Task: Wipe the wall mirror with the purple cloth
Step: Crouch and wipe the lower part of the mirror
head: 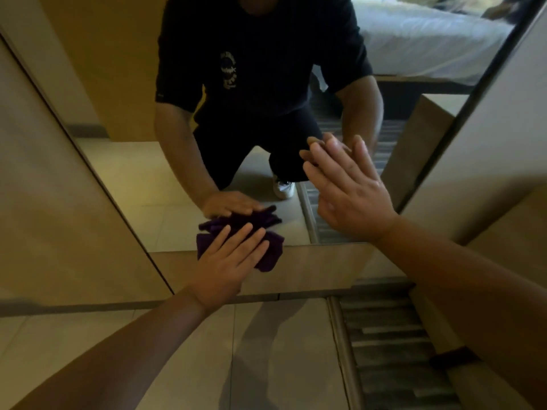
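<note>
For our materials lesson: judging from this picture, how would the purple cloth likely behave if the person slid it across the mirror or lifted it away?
The purple cloth looks soft and floppy: it lies bunched in folds under the left hand, so it would probably droop when lifted. Pressed flat-handed against the wall mirror, it should slide easily over the smooth glass. It seems light, since straight fingers alone hold it there.

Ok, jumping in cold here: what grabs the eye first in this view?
The purple cloth, bunched at the bottom edge of the wall mirror, with the left hand pressing it flat-fingered against the glass. To its right, the right hand rests open on the mirror, fingertips meeting their reflection. Above both, the glass reflects the crouching person and a white bed.
</note>
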Motion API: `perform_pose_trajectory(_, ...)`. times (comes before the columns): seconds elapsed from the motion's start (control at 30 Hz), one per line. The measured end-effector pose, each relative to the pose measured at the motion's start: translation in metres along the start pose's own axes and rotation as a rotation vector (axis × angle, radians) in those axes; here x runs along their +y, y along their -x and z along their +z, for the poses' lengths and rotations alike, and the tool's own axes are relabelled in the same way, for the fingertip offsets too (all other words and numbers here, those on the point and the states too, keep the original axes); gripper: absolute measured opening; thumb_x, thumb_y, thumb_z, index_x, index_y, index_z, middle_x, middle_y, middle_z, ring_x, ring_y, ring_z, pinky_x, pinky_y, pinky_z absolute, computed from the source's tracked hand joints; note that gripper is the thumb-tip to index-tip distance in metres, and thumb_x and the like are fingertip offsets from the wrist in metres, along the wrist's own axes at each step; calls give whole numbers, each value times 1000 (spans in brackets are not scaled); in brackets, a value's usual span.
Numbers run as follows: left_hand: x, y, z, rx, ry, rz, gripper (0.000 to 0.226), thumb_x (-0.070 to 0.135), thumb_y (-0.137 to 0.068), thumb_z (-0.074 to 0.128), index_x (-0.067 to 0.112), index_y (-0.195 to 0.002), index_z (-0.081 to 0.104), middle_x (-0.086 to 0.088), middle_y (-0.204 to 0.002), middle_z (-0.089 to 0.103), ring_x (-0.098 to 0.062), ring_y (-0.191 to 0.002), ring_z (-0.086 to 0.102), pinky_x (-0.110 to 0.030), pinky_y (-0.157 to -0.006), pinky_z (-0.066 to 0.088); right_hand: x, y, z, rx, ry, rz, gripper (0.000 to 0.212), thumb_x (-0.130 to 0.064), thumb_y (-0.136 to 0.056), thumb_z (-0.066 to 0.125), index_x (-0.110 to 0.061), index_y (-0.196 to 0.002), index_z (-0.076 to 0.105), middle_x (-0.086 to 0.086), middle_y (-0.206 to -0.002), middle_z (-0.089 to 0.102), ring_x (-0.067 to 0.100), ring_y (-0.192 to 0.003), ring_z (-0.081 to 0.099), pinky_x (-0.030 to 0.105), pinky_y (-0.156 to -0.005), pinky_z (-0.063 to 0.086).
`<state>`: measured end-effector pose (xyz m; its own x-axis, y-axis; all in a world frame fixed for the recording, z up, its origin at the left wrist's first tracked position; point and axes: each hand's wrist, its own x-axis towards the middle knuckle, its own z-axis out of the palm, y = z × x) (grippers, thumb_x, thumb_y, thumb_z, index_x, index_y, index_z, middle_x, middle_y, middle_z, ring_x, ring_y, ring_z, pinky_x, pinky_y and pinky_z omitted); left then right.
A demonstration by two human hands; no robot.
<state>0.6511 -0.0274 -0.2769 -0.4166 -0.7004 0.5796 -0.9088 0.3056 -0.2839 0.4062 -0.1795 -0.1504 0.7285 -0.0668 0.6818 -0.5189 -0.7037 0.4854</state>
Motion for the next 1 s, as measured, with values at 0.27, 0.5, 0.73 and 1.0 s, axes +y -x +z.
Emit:
perform_pose_trajectory(0.27,25,-83,-15,225,27,-102,47,3,-95,50,11,-141,45,-12,-149,43,-32,-142,33,-60,-116,20,39,48,-26,2,-28,280,51,-20,-101,42,-7,-149,32,18,-158,23,35,-149,12,66,-115,12)
perform_pose_trajectory(0.5,31,-78,50,184,-188,53,49,11,-104,32,17,-153,29,-5,-157,30,-30,-149,17,-56,-118,8,50,61,8,61,11,294,49,-23,-102,45,-6,-147,36,18,-154,26,34,-150,10,56,-120,0)
perform_pose_trajectory(0.73,42,-46,96,154,-235,203,53,13,-102,28,13,-155,25,-7,-165,12,-28,-152,8,-51,-121,2,57,61,28,193,35,250,69,-27,-95,48,-15,-156,18,6,-164,12,26,-152,-1,55,-120,0)
perform_pose_trajectory(1.0,50,-38,85,-4,-174,207,50,12,-98,35,13,-148,36,-4,-156,30,-29,-147,20,-51,-122,1,55,58,14,137,34,272,64,-27,-99,44,-16,-156,17,11,-158,21,24,-152,-1,54,-120,3)
